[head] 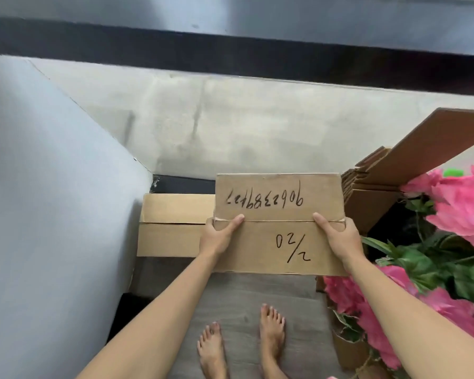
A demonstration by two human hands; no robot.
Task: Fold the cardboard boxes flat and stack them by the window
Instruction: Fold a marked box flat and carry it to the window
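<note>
Left of the held cardboard box [278,225]: pale grey wall panel [47,201], slanting toward the floor. Behind the box's left half, a flattened cardboard box [173,224] lies on the floor against the concrete sill wall [230,127]. Left hand [220,236]: arm stretched forward, thumb on the box's top face at the centre seam, fingers hidden beneath; it grips the left edge. Box: held level above the grey floor [244,302] and bare feet [241,343], handwritten digits on top. Right hand [337,236]: same pose, thumb on the seam, gripping the right edge. Right of the box: stack of folded cardboard [372,192], just beside it, then pink artificial flowers [454,214] crowding that side. Open floor remains only on the near side of the box.
</note>
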